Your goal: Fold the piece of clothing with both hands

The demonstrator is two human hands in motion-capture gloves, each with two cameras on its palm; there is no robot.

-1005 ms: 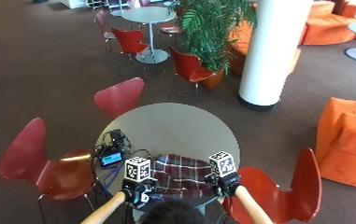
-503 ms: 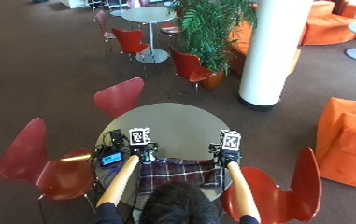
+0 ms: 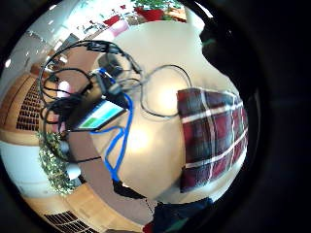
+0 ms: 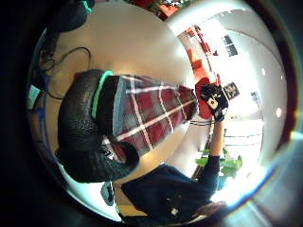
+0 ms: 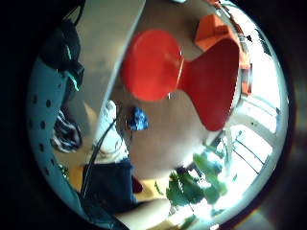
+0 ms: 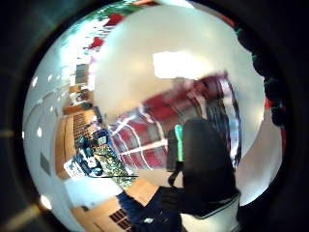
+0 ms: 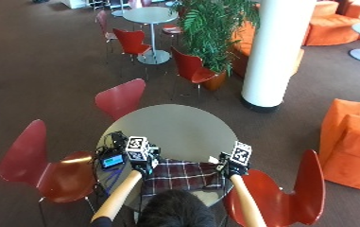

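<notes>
Now a red plaid garment [image 7: 185,174] is lying flat on the round table [image 7: 173,123], at the table's near edge just in front of the person's head. Both hands are sitting at the garment's far corners, well apart, one at each end of its far edge. At the corner nearer the electronics, the left hand [image 7: 143,161] is pinching the cloth: its thumb-side palm view is showing a black gloved thumb [image 4: 90,127] curling over the plaid fabric [image 4: 151,113], with the cloth spreading away across the table toward the other hand [image 4: 214,101]. At the opposite corner, beside the red chair [image 7: 280,189] that is standing at the table's right side, the right hand [image 7: 231,165] is gripping the cloth; its thumb-side palm view is showing a gloved thumb [image 6: 203,159] lying over the plaid cloth [image 6: 159,125], with the fabric running off toward the table's middle.

On the table beside the left hand, a small device with a lit screen [image 7: 112,161] is lying among a tangle of black cables [image 7: 113,142], and a blue cable [image 3: 119,141] is looping from it toward the table's edge, just beside the garment's end [image 3: 214,136]. Another red chair [image 7: 41,165] is standing at the table's left side, and a third [image 7: 122,97] at its far side.
</notes>
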